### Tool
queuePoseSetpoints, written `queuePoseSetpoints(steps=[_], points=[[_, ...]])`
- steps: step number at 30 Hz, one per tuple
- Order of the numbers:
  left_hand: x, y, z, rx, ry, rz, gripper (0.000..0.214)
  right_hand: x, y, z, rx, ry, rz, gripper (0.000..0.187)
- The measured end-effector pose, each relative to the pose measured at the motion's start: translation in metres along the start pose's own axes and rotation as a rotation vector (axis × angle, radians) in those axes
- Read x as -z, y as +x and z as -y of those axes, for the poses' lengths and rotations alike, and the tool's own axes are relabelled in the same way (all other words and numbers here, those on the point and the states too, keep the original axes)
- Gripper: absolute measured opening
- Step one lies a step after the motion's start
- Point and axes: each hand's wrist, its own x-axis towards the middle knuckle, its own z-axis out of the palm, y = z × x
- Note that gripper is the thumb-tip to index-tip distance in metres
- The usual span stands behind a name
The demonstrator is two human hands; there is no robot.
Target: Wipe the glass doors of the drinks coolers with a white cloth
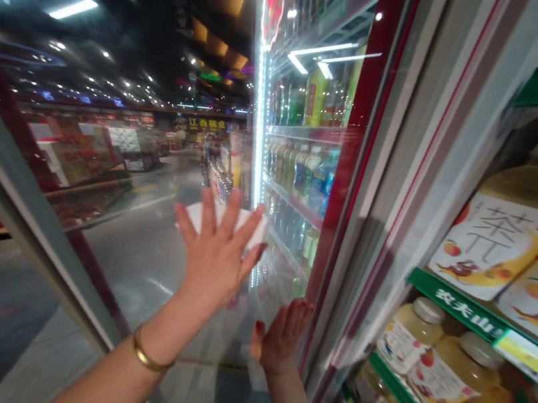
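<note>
Spread flat, the left hand (220, 258) presses a white cloth (196, 216) against the inner face of the open glass door (138, 263); all five fingers are splayed and the palm faces the pane, so the cloth is pinned rather than pinched. Only the cloth's edges show, above and to either side of the fingers. A gold bangle (147, 355) sits on the left wrist.

Lower and to the right, the right hand (281, 338) lies open with its fingers together, palm against the same glass near the door's hinge side. It holds nothing. Its nails are painted red.

The door stands swung outward, its grey frame (33, 220) running diagonally across the lower left of the view. Reflections of ceiling lights cross the pane.

Immediately right of the hands, the cooler's interior is exposed. Green-edged shelves (455, 310) carry large bottles of pale yellow drink (507, 230) with white labels showing fruit; smaller bottles of the same kind (416, 331) stand on the shelf below, white caps upward. A yellow price tag (529, 355) is clipped to the upper shelf edge.

Beyond the hands, a neighbouring cooler (308, 140) with a red frame and a bright light strip holds rows of green, yellow and blue bottles behind its shut door.

Farther off, seen through the glass, a shop floor (142, 236) with display stands and a yellow sign (207, 123) lies under a dark ceiling with spot lamps. Detail there is blurred.
</note>
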Motion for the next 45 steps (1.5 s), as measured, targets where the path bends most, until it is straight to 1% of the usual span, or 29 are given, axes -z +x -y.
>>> queuePoseSetpoints(steps=[2, 3, 4, 6, 7, 9, 11, 12, 13, 15, 17, 18, 20, 22, 23, 25, 27, 29, 30, 31, 32, 34, 35, 37, 39, 40, 42, 44, 45], points=[[-0.005, -0.015, -0.011, -0.226, 0.010, 0.060, 0.076, 0.001, -0.002, 0.000, -0.029, 0.011, 0.016, 0.087], [-0.006, -0.028, -0.011, -0.295, 0.016, 0.083, 0.073, 0.002, -0.003, 0.000, -0.041, 0.018, 0.022, 0.086], [-0.006, -0.042, -0.007, -0.321, 0.025, 0.093, 0.073, 0.003, -0.005, 0.001, -0.050, 0.028, 0.025, 0.085], [-0.003, -0.057, 0.008, -0.267, 0.044, 0.081, 0.083, 0.002, -0.008, 0.004, -0.066, 0.047, 0.026, 0.084], [0.000, -0.056, 0.014, -0.209, 0.053, 0.071, 0.089, 0.001, -0.009, 0.005, -0.073, 0.056, 0.025, 0.084], [0.005, -0.036, 0.013, -0.085, 0.070, 0.045, 0.098, 0.000, -0.009, 0.007, -0.087, 0.071, 0.021, 0.084], [0.005, -0.009, -0.005, 0.008, 0.084, 0.018, 0.099, 0.000, -0.009, 0.008, -0.096, 0.084, 0.017, 0.083], [0.003, 0.000, -0.018, 0.007, 0.086, 0.010, 0.097, 0.001, -0.009, 0.007, -0.096, 0.092, 0.013, 0.083], [0.001, 0.004, -0.031, -0.043, 0.087, 0.018, 0.093, 0.003, -0.009, 0.006, -0.094, 0.103, 0.010, 0.084], [-0.003, -0.006, -0.048, -0.244, 0.082, 0.061, 0.075, 0.006, -0.010, 0.004, -0.081, 0.128, -0.005, 0.085], [-0.003, -0.030, -0.046, -0.412, 0.084, 0.099, 0.057, 0.008, -0.011, 0.002, -0.066, 0.155, -0.030, 0.088], [0.000, -0.041, -0.038, -0.431, 0.089, 0.100, 0.055, 0.009, -0.011, 0.002, -0.063, 0.165, -0.040, 0.089], [0.010, -0.046, -0.017, -0.343, 0.101, 0.074, 0.065, 0.009, -0.011, 0.003, -0.069, 0.175, -0.051, 0.090], [0.018, -0.025, -0.005, -0.180, 0.113, 0.043, 0.082, 0.008, -0.010, 0.006, -0.084, 0.175, -0.054, 0.092], [0.020, -0.007, -0.007, -0.099, 0.117, 0.021, 0.087, 0.008, -0.009, 0.007, -0.090, 0.175, -0.055, 0.093], [0.017, 0.025, -0.028, -0.020, 0.119, -0.011, 0.091, 0.008, -0.007, 0.008, -0.092, 0.188, -0.060, 0.095], [0.010, 0.036, -0.057, -0.128, 0.121, 0.009, 0.084, 0.013, -0.004, 0.007, -0.087, 0.216, -0.062, 0.095], [0.002, 0.016, -0.076, -0.323, 0.123, 0.067, 0.072, 0.021, 0.001, 0.005, -0.083, 0.251, -0.069, 0.092], [0.001, -0.002, -0.076, -0.377, 0.126, 0.089, 0.069, 0.027, 0.005, 0.004, -0.094, 0.265, -0.068, 0.091], [0.003, -0.024, -0.068, -0.383, 0.128, 0.094, 0.068, 0.033, 0.011, 0.003, -0.115, 0.274, -0.059, 0.090], [0.007, -0.044, -0.053, -0.329, 0.131, 0.088, 0.072, 0.039, 0.019, 0.003, -0.132, 0.279, -0.049, 0.089], [0.024, -0.070, -0.007, -0.102, 0.144, 0.049, 0.084, 0.049, 0.040, 0.004, -0.127, 0.273, -0.026, 0.090], [0.036, -0.072, 0.018, 0.046, 0.159, 0.038, 0.087, 0.052, 0.052, 0.006, -0.106, 0.259, -0.012, 0.091], [0.058, -0.055, 0.058, 0.343, 0.180, -0.018, 0.086, 0.053, 0.078, 0.012, -0.053, 0.217, 0.012, 0.091], [0.074, -0.026, 0.068, 0.498, 0.174, -0.104, 0.085, 0.045, 0.098, 0.020, -0.019, 0.186, 0.036, 0.092], [0.077, -0.016, 0.062, 0.492, 0.179, -0.144, 0.083, 0.040, 0.105, 0.024, 0.002, 0.181, 0.051, 0.090], [0.075, -0.012, 0.037, 0.305, 0.212, -0.150, 0.083, 0.029, 0.109, 0.031, 0.042, 0.168, 0.092, 0.083], [0.067, -0.034, 0.017, 0.076, 0.218, -0.083, 0.079, 0.022, 0.106, 0.034, 0.058, 0.123, 0.128, 0.074], [0.064, -0.052, 0.015, 0.042, 0.228, -0.073, 0.079, 0.019, 0.104, 0.034, 0.061, 0.096, 0.128, 0.072]])
